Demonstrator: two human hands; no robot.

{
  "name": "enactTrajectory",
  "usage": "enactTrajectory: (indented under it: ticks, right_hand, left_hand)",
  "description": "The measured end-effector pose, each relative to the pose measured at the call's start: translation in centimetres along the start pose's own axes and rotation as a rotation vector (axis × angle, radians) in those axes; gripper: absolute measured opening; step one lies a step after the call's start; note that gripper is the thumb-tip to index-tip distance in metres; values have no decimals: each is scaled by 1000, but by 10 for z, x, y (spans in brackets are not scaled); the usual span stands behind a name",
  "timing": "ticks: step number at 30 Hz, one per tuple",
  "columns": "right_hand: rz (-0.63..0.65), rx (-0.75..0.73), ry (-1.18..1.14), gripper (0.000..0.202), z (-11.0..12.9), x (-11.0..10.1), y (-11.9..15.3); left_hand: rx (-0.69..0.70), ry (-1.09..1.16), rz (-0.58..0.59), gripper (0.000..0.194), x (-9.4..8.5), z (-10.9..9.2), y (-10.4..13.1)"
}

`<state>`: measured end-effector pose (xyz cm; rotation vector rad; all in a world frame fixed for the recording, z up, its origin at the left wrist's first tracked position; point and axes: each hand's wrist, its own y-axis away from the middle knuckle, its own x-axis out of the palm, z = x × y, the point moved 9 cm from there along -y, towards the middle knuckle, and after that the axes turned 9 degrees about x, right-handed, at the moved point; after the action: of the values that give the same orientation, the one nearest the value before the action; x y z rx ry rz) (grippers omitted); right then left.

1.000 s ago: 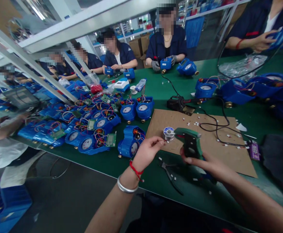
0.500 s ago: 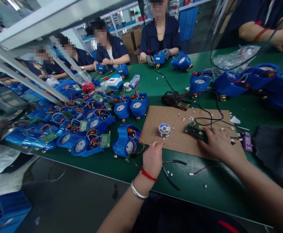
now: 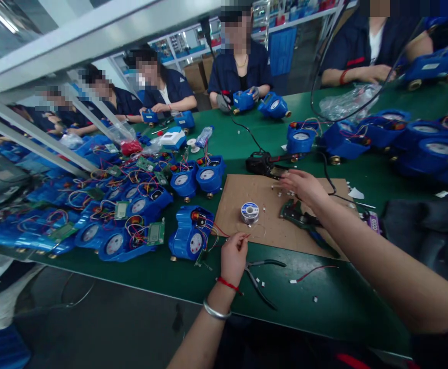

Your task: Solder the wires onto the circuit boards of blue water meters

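Note:
My left hand (image 3: 234, 256) is closed in a pinch on thin wires by the cardboard's front edge. The wires run from a blue water meter (image 3: 185, 238) with an open top, just left of the hand. My right hand (image 3: 302, 188) reaches over the cardboard sheet (image 3: 229, 197), fingers stretched toward the black soldering iron holder (image 3: 260, 163); its fingertips are partly blurred. Green-handled wire strippers (image 3: 296, 215) lie under my right forearm. A solder spool (image 3: 250, 212) stands on the cardboard between my hands. Open pliers (image 3: 262, 289) rest beside my left hand.
Many blue meters with loose wires and circuit boards (image 3: 156, 233) crowd the left; more meters (image 3: 433, 154) stand at right. A black cable (image 3: 325, 177) crosses the cardboard's back edge. Dark cloth (image 3: 419, 230) lies at right. Several co-workers (image 3: 242, 72) sit across the green table.
My right hand has let go of the wire strippers and moved up and left toward the soldering iron holder. My left hand still pinches the wires. The view has shifted slightly.

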<state>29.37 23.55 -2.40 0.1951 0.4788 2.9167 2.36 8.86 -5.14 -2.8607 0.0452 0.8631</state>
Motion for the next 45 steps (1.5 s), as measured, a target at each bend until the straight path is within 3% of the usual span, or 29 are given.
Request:
enactTrajectory:
  ticks: [2, 5, 9, 13, 15, 18, 21, 23, 26, 31, 45]
  right_hand:
    - [-8, 33, -63, 5, 8, 11, -33]
    - [-11, 79, -115, 13, 16, 26, -67]
    - [-77, 56, -170, 14, 23, 26, -74]
    - [-190, -91, -195, 11, 28, 2, -28]
    - [-260, -246, -152, 20, 35, -11, 15]
    - [-200, -394, -119, 20, 33, -15, 81]
    - [-116, -321, -20, 16, 8, -10, 125]
    - [-80, -218, 110, 19, -14, -7, 141]
    - [-19, -157, 329, 24, -35, -1, 152]
    - [77, -274, 591, 20, -41, 11, 156]
    - [111, -279, 640, 16, -48, 11, 155]
  left_hand:
    - [-10, 32, -12, 18, 1, 4, 0]
    - [-2, 62, -4, 14, 1, 2, 1]
    - [-7, 68, -4, 11, -1, -1, 1]
    - [-25, 84, -3, 8, -1, 1, 1]
    - [-30, 92, 2, 6, 0, 3, 1]
    - [-30, 101, 10, 2, 2, 4, 2]
    - [-31, 103, 15, 1, 2, 3, 2]
    - [-20, 101, 22, 3, 1, 1, 1]
    - [13, 63, 48, 6, 0, -5, 0]
    - [15, 3, 67, 7, 0, -8, 0]
    - [-11, 15, 63, 5, 0, -9, 0]
